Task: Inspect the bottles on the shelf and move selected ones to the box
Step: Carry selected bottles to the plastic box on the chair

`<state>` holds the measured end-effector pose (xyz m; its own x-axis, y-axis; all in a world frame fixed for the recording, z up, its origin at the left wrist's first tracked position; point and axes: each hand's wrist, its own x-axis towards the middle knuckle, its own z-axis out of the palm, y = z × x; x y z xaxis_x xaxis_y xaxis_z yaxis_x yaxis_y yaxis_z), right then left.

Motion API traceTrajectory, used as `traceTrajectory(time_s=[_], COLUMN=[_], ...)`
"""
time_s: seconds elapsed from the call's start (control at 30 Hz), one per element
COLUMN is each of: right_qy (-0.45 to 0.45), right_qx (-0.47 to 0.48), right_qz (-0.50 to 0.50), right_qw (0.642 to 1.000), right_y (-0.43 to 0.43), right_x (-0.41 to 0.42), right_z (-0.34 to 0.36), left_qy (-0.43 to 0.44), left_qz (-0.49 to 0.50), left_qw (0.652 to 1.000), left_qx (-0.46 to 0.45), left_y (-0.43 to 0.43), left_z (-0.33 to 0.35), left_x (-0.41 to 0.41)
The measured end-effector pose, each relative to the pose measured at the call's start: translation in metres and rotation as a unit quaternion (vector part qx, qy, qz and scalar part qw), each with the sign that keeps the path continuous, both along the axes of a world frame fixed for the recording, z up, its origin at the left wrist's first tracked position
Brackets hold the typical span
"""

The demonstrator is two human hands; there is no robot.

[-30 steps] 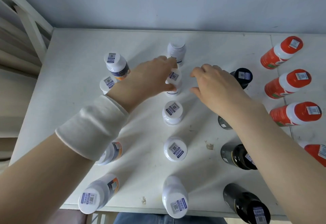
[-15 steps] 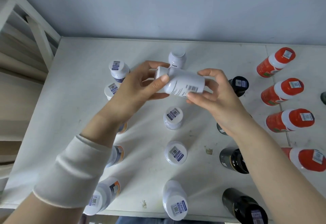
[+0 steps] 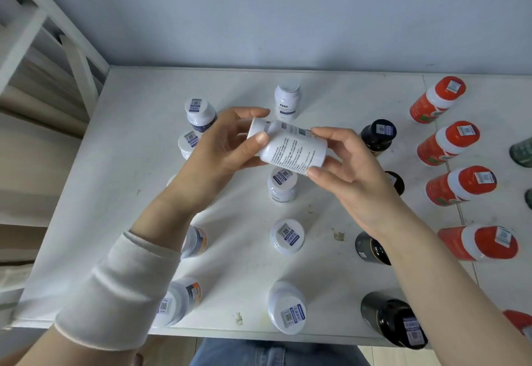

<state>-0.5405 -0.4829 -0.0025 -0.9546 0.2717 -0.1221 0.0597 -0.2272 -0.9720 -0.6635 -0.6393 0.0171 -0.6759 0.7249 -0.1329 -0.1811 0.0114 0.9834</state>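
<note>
Holding one white pill bottle [image 3: 292, 149] sideways above the white shelf [image 3: 138, 141], the left hand [image 3: 221, 149] grips its cap end, the right hand [image 3: 349, 170] its bottom.

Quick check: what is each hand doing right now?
Left hand: closed on the cap end of the white bottle.
Right hand: closed on the same bottle's base end.

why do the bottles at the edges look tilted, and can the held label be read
Head view: wide-angle distortion fans the red-capped bottles outward; light is soft and even, shadows faint; the print on the held white bottle is too small and blurred to read.
</note>
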Motion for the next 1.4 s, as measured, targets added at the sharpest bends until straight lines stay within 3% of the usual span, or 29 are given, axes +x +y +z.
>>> traceTrajectory(time_s=[0.23, 0.3, 0.4, 0.53, 0.67, 0.83, 1.0, 1.07, 1.17, 1.27, 1.4], right_qy=[0.0, -0.003, -0.018, -0.024, -0.032, -0.036, -0.098, -0.12, -0.161, -0.198, -0.22], right_qx=[-0.088, -0.1, -0.011, 0.132, 0.228, 0.301, 0.338, 0.404, 0.51, 0.558, 0.58], right_qz=[-0.03, -0.027, -0.079, -0.198, -0.247, -0.23, -0.147, -0.116, -0.038, 0.015, 0.052], right_qw=[0.996, 0.995, 0.997, 0.971, 0.941, 0.925, 0.924, 0.899, 0.844, 0.805, 0.783], right_y=[-0.006, -0.007, -0.017, -0.039, -0.046, -0.045, -0.023, -0.007, 0.015, 0.027, 0.032], right_x=[0.009, 0.012, 0.011, 0.001, 0.002, 0.002, -0.001, -0.005, -0.017, -0.031, -0.047], right_z=[0.002, 0.006, 0.015, 0.028, 0.028, 0.016, 0.01, 0.008, 0.008, 0.006, 0.003], left_qy=[0.016, -0.033, -0.136, -0.249, -0.301, -0.23, 0.015, 0.123, 0.207, 0.263, 0.287], left_qz=[0.0, 0.021, 0.05, 0.054, 0.072, 0.027, -0.008, -0.027, -0.06, -0.067, -0.081], left_qw=[0.996, 0.993, 0.981, 0.96, 0.946, 0.97, 0.999, 0.992, 0.971, 0.948, 0.932], left_qx=[0.084, 0.114, 0.128, 0.114, 0.095, 0.078, 0.028, -0.026, -0.099, -0.167, -0.205], left_y=[-0.004, -0.004, 0.002, 0.01, 0.017, 0.02, 0.024, 0.029, 0.037, 0.045, 0.053], left_z=[-0.001, -0.005, -0.009, -0.007, -0.004, 0.001, 0.009, 0.009, -0.004, -0.025, -0.052], left_x=[0.002, 0.007, 0.015, 0.019, 0.013, -0.001, -0.019, -0.027, -0.039, -0.05, -0.056])
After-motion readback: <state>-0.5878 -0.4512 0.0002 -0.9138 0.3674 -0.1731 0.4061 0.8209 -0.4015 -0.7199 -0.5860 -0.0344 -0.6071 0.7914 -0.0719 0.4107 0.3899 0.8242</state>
